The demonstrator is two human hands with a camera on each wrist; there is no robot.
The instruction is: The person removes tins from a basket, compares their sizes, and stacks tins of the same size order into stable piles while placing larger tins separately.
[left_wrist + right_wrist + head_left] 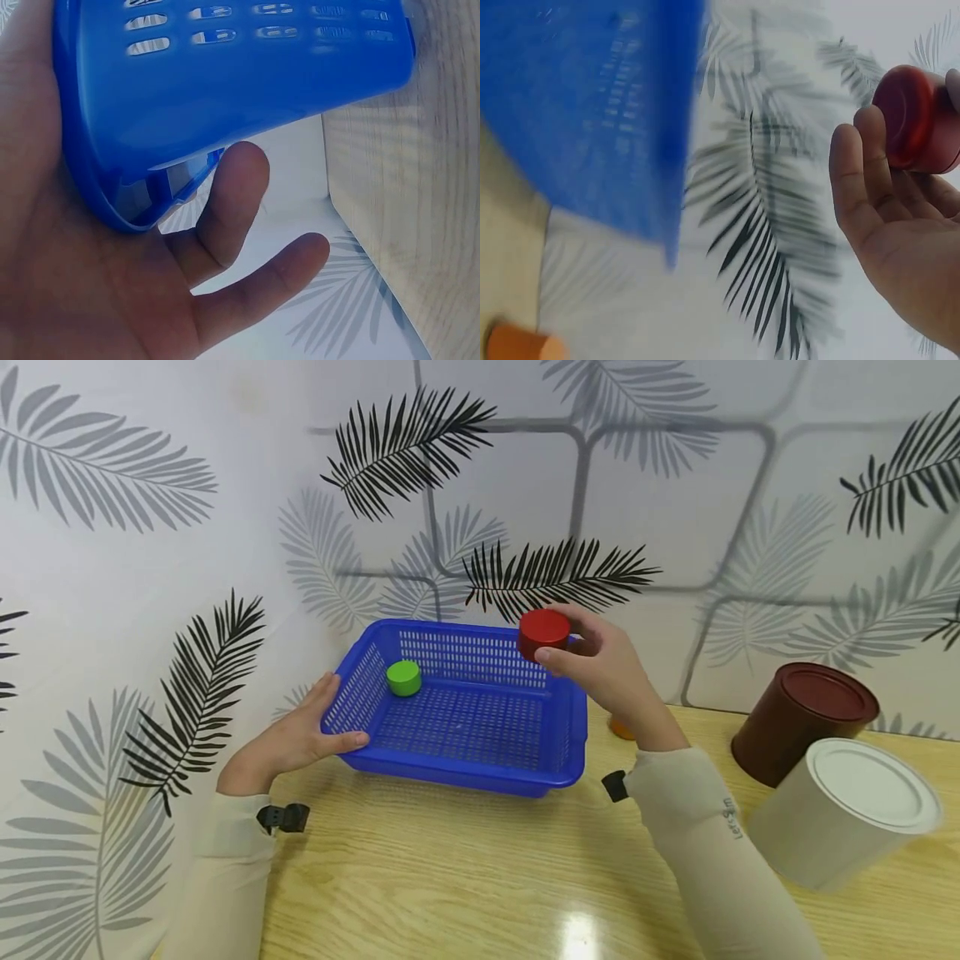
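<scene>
A blue plastic basket [457,777] with slotted walls sits in front of me by the wall. My left hand [300,731] holds its left end, thumb over the near rim and fingers along the outer side; in the left wrist view two fingers [240,195] extend past the basket's wall. Above the basket's right rear corner, my right hand [600,668] grips a short red cylinder [544,633] between thumb and fingers. The right wrist view shows the red cylinder [911,120] raised clear of the basket. Inside, a short green cylinder [404,678] stands in the rear left corner.
An orange object [622,727] lies right of the basket, partly hidden by my right wrist. Farther right, a dark brown can [795,722] and a larger white can [840,818] stand on the wooden table [450,877]. A leaf-patterned wall covering [660,510] rises behind and at left.
</scene>
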